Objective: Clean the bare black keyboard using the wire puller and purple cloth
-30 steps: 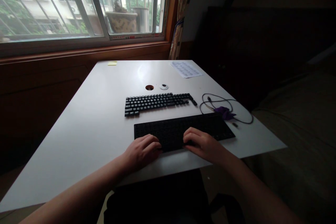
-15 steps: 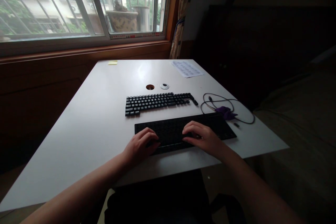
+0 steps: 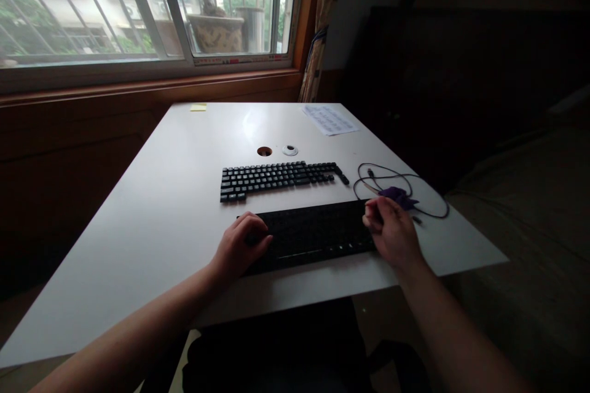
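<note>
A dark keyboard (image 3: 318,230) without visible keycaps on most of its face lies near the front edge of the white table. My left hand (image 3: 240,242) is closed at its left end, thumb on top and fingers curled over the far side. My right hand (image 3: 393,231) is over the right end with its fingertips pinched together; whatever they may hold is too small to make out. Beyond the keyboard, black keycaps (image 3: 271,178) are laid out in rows in a keyboard pattern. A purple cloth (image 3: 397,196) lies just behind my right hand.
A black cable (image 3: 448,206) loops across the right side of the table (image 3: 138,245). Farther back are a round hole (image 3: 264,151), a white ring-shaped cover (image 3: 290,150), printed sheets (image 3: 332,121) and a yellow note (image 3: 198,107). A window stands behind the table.
My right hand has moved right, from the keyboard's middle to its right end, and its fingers have drawn into a pinch. My left hand has shifted slightly left and toward the keyboard's far edge.
</note>
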`<state>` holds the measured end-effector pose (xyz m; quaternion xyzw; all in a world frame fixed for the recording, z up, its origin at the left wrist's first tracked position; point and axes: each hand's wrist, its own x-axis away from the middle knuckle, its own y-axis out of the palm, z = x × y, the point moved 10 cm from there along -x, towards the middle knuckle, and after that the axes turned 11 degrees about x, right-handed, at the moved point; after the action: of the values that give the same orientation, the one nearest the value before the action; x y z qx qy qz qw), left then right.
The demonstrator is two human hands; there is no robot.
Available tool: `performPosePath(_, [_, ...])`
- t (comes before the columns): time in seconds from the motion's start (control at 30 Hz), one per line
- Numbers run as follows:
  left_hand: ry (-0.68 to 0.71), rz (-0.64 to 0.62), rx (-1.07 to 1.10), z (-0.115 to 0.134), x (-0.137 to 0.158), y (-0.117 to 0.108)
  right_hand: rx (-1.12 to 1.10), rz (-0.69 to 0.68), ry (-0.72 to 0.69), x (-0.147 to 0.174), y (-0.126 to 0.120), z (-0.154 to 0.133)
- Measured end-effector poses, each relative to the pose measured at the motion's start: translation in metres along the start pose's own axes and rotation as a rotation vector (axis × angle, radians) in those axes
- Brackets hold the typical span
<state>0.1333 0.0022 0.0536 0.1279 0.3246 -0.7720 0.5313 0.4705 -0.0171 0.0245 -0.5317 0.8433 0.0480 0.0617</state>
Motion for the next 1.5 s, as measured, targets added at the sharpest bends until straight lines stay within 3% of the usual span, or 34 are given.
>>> performPosePath(0.17, [-0.086, 0.010, 0.063, -0.011, 0.001, -0.003, -0.335, 0.063, 0.057, -0.017, -0.011, 0.002])
performPosePath(0.27, [-0.143, 0.025, 0.098, -0.018, 0.003, -0.007, -0.379, 0.051, 0.030, -0.023, -0.012, -0.005])
performPosePath(0.4, [-0.194, 0.057, 0.154, -0.027, 0.003, -0.015, -0.250, 0.004, -0.049, -0.026, -0.006, -0.012])
performPosePath(0.7, [-0.091, 0.228, 0.318, -0.025, -0.003, -0.042, -0.005, -0.101, -0.171, -0.021, 0.007, -0.011])
performPosePath(0.93, [-0.079, 0.233, 0.241, -0.023, -0.008, -0.038, 0.099, -0.121, -0.144, -0.010, 0.008, 0.003])
performPosePath(1.2, [-0.103, 0.242, 0.238, -0.033, -0.006, -0.037, 0.188, -0.138, -0.199, -0.001, 0.014, -0.004])
performPosePath(1.37, [-0.122, 0.221, 0.227, -0.033, -0.008, -0.035, 0.351, -0.188, -0.366, 0.008, 0.024, -0.022])
performPosePath(1.5, [-0.095, 0.216, 0.221, -0.031, -0.009, -0.037, 0.628, -0.442, -0.597, 0.031, 0.058, -0.032])
